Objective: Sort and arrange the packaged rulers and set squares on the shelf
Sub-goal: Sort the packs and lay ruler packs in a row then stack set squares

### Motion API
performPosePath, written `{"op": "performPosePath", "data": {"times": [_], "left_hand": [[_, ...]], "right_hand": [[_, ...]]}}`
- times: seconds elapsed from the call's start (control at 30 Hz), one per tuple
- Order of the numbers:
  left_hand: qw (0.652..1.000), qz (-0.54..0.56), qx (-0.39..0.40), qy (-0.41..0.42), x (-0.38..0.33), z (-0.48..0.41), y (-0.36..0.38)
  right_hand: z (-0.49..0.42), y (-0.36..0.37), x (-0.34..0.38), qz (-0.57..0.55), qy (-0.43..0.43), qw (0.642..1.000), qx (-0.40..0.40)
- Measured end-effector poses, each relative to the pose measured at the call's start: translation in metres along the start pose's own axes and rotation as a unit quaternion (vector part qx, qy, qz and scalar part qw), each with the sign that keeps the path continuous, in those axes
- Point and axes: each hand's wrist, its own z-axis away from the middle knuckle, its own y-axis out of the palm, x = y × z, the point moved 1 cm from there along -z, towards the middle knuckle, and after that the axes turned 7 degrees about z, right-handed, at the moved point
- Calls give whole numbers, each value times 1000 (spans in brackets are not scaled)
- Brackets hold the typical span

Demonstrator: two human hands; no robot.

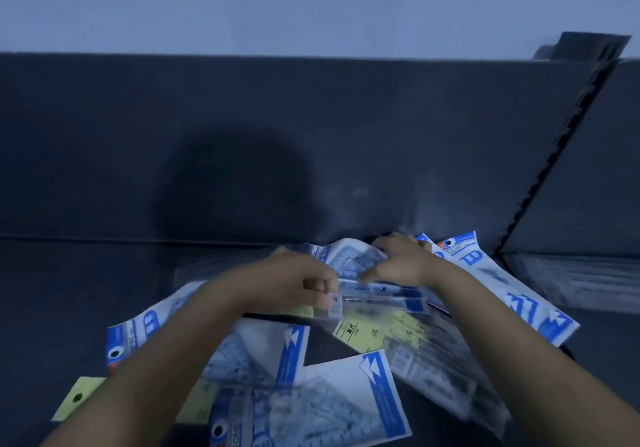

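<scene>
Several blue-and-white set square packs [332, 401] and yellow-carded ruler packs [374, 334] lie in a loose heap on the dark shelf [86, 291]. My left hand [304, 280] pinches the end of a clear ruler pack [381, 299] held across the heap. My right hand [401, 259] lies with spread fingers on a set square pack [349, 256] at the back of the heap. Another set square pack [512, 287] stretches out to the right. The frame is blurred by motion.
The shelf's dark back panel [311, 135] rises right behind the heap. A slotted upright [561, 142] slants down at the right, with another shelf bay [581, 273] beyond it. A yellow ruler card [78, 398] sticks out at the lower left.
</scene>
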Motion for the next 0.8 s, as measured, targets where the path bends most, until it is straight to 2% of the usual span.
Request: {"op": "performPosePath", "data": {"times": [0.13,0.27,0.37,0.47,0.57,0.67,0.8], "left_hand": [[985,135,-82,62,-9,1,-18],[965,126,-182,141,-22,-16,-30],[944,139,-232,188,-37,-34,-27],[927,206,-266,169,-58,-59,-15],[930,267,-233,100,-86,-83,-1],[933,317,-154,71,-119,-104,14],[961,258,-48,90,-164,-140,43]], "right_hand": [[12,-8,-8,-82,-51,993,-61],[30,-13,-20,-147,-39,978,-143],[46,-18,-35,-202,-42,968,-144],[72,-29,-60,-246,-41,960,-126],[108,-42,-94,-267,-43,957,-105],[145,-48,-140,-263,-41,963,-47],[184,-48,-214,-278,-36,960,1]]}}
